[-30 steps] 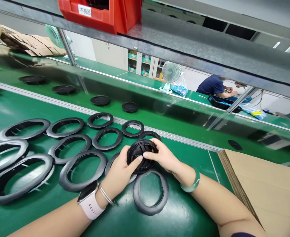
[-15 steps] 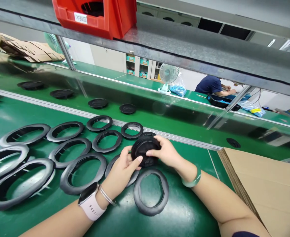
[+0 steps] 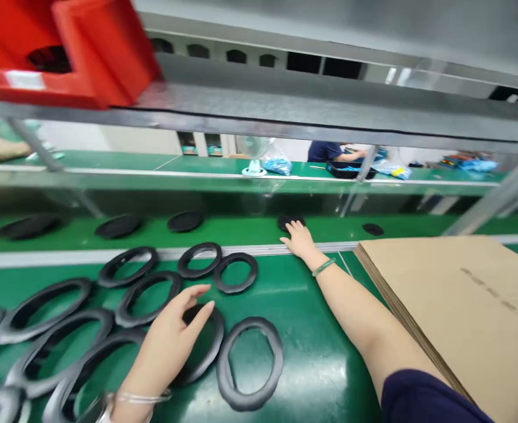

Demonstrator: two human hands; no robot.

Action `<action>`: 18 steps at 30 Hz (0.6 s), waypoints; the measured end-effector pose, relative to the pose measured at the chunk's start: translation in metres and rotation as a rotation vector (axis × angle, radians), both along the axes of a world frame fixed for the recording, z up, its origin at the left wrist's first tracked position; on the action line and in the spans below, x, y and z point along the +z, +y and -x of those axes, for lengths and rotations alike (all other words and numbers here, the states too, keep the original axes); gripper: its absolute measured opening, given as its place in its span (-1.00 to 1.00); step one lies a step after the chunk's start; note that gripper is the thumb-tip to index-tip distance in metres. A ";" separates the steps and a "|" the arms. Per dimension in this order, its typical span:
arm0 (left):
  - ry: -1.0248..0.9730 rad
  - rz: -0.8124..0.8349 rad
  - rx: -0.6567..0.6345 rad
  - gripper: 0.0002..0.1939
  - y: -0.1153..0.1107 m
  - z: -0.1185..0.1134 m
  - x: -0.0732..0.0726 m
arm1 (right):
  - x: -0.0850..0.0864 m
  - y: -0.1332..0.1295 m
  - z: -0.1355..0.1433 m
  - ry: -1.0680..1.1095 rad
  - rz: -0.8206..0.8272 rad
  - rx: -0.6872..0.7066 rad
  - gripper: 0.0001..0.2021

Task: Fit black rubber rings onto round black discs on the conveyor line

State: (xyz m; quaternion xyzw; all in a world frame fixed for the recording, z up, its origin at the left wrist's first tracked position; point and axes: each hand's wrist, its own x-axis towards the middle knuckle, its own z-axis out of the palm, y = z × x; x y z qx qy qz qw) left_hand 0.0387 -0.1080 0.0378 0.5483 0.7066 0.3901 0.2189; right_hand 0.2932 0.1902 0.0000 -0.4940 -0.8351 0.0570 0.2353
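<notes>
Two arms apart — right hand (image 3: 300, 239) outstretched, fingers touching disc (image 3: 291, 222); left hand (image 3: 171, 341) open over ring (image 3: 199, 343)

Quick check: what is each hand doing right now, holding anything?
Left hand: open, empty, fingers over a black ring.
Right hand: open, reaching to a black disc; grip cannot be told.

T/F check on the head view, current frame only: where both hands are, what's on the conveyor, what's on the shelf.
1. The right hand reaches to the black round disc on the green conveyor belt. True.
2. The left hand grips a black disc. False: it is open over a black plastic ring.
3. A red plastic bin sits on the grey metal shelf. True.
4. The brown cardboard sheet lies left of the rings. False: it lies to the right.
</notes>
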 end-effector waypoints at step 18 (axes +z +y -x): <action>0.301 0.079 0.052 -0.65 0.024 0.023 0.031 | -0.008 0.015 -0.007 0.080 0.040 0.043 -0.43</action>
